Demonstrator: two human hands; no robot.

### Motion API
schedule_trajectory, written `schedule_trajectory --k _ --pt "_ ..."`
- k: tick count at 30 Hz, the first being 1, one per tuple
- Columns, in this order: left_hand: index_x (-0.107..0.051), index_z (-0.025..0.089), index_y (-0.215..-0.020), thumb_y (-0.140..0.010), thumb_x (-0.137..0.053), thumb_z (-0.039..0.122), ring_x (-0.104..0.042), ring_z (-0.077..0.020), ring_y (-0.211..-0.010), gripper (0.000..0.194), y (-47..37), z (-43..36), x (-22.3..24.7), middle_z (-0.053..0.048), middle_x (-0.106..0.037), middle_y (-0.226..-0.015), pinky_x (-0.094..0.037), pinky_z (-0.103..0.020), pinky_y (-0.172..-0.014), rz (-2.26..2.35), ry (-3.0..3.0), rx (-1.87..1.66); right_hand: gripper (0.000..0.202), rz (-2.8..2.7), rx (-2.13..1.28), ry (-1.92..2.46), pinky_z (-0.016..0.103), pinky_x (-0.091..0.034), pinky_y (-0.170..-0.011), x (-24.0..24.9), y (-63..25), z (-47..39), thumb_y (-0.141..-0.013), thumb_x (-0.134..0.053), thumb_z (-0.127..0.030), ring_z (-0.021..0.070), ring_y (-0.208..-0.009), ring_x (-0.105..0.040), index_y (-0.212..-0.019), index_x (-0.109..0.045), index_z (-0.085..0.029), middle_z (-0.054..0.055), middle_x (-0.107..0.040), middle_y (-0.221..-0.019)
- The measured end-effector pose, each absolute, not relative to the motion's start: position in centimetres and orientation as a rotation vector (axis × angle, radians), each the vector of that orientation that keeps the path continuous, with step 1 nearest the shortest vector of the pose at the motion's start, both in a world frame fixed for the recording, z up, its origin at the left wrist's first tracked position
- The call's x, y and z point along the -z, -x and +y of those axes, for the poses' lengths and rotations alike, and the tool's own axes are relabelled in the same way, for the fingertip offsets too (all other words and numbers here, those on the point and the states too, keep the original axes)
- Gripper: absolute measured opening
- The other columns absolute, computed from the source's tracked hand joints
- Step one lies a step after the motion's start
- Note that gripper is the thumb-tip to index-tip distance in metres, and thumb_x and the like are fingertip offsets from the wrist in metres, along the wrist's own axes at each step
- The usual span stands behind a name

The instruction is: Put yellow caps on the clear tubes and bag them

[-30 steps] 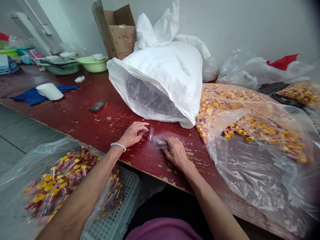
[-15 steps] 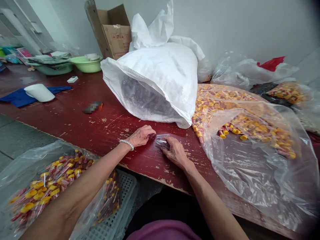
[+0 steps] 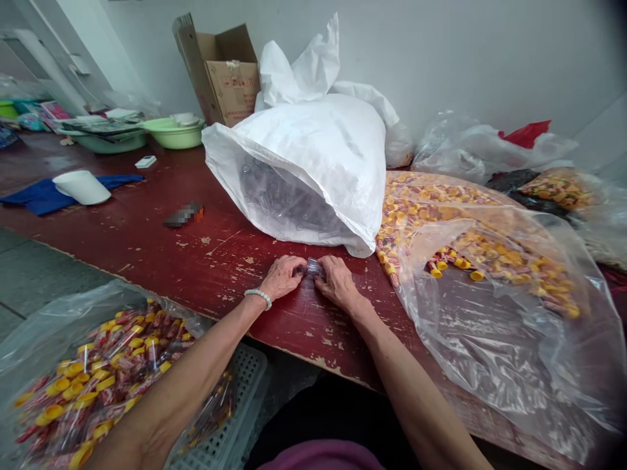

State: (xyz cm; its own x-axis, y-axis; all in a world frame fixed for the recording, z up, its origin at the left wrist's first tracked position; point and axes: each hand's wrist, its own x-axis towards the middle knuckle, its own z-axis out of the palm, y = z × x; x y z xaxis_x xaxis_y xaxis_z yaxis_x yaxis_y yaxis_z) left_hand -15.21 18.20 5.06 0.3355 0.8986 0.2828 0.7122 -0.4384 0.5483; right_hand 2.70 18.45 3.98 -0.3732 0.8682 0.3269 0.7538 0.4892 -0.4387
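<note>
On the worn red table (image 3: 235, 254), my left hand (image 3: 284, 277) and my right hand (image 3: 337, 281) meet just in front of a white sack. Several clear plastic tubes (image 3: 312, 266) lie between them, gripped by the closed fingers of my right hand. The curled fingers of my left hand touch the tubes' left ends; whatever lies inside that hand is mostly hidden. The white sack (image 3: 323, 143) gapes towards me, with many clear tubes (image 3: 274, 192) in it. To the right, a clear plastic bag (image 3: 480, 333) holds small red pieces with yellow caps (image 3: 416, 202).
At lower left, a clear bag of yellow-capped tubes (image 3: 102, 372) sits by a grey perforated crate (image 3: 245, 372), below the table edge. Further back are a cardboard box (image 3: 235, 91), green basins (image 3: 176, 136), a white cup (image 3: 83, 187) on blue cloth (image 3: 29, 196), and a pixelated object (image 3: 183, 215).
My left hand has moved right and my right hand has shifted slightly, so they now meet at the tubes. The loose tubes between them are now gathered together. The view has tilted slightly.
</note>
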Motion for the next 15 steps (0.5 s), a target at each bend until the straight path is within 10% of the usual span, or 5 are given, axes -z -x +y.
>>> schedule_trajectory --k 9,15 --pt "-0.056 0.017 -0.096 -0.066 -0.067 0.02 -0.063 -0.0166 -0.089 0.032 11.3 17.0 -4.9 -0.006 -0.065 -0.104 -0.049 -0.031 -0.077 0.916 -0.943 -1.384 0.033 -1.513 -0.812 1.272 0.032 -0.046 -0.076 -3.7 -2.0 16.2 -0.077 -0.059 -0.037 0.0162 -0.078 -0.058 -0.103 -0.049 -0.019 0.003 -0.063 -0.093" --pt "-0.06 0.016 -0.113 -0.065 -0.07 0.015 -0.052 -0.0224 -0.117 0.049 10.8 16.6 -5.2 -0.011 -0.058 -0.126 -0.039 -0.035 -0.1 0.671 -0.881 -1.271 0.043 -1.378 -0.981 1.059 0.033 -0.047 -0.084 -3.3 -2.8 16.2 -0.075 -0.065 -0.045 0.0167 -0.093 -0.059 -0.104 -0.046 -0.02 0.006 -0.061 -0.107"
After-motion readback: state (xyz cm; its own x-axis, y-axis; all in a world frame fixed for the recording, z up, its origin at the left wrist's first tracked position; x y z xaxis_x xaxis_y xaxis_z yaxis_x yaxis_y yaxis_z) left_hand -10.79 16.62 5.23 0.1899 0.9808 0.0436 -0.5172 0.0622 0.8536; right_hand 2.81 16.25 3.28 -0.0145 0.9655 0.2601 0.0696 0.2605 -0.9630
